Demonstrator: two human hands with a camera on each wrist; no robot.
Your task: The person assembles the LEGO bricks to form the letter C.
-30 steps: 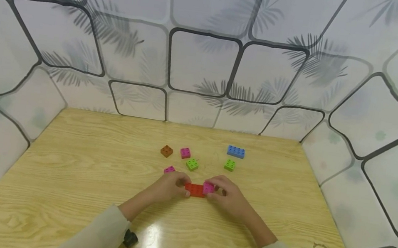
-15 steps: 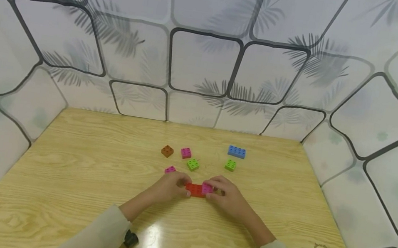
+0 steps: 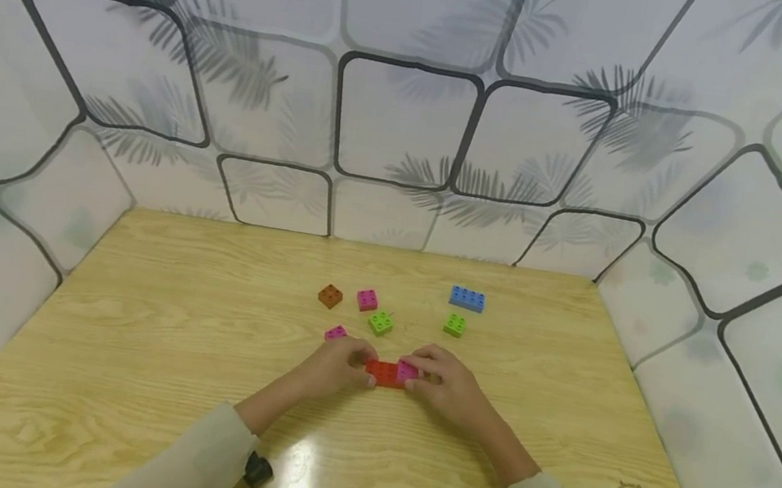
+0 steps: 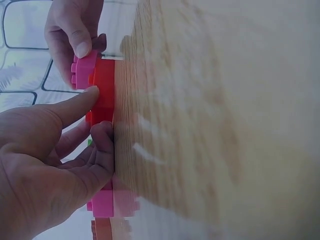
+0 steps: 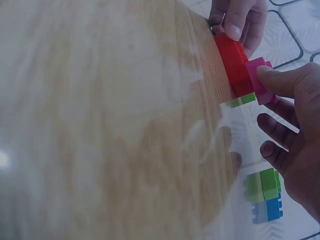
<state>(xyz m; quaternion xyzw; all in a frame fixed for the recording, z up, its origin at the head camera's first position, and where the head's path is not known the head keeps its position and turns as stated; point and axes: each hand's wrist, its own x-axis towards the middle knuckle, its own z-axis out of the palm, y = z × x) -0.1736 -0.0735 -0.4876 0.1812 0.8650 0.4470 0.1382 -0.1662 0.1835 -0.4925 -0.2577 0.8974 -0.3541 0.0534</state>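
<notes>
A long red building brick (image 3: 383,373) lies on the table in front of the person. The left hand (image 3: 338,365) grips its left end between thumb and fingers, as the left wrist view also shows. On the red brick's right end sits a pink brick (image 5: 257,80), which the right hand (image 3: 450,385) pinches between thumb and fingertips. In the right wrist view the pink brick stands on the red one's studs; whether it is fully pressed down I cannot tell. The right hand's other fingers (image 5: 277,132) are spread apart from the bricks.
Beyond the hands lie a brown brick (image 3: 330,296), a magenta brick (image 3: 367,300), two green bricks (image 3: 380,323) and a long blue brick (image 3: 467,298). Another magenta brick (image 3: 335,333) lies just behind the left hand. A patterned wall (image 3: 398,130) borders the table.
The pink brick and right hand have shifted very slightly left along the red brick since the first frame. Both hands keep their hold; the head view has tilted slightly.
</notes>
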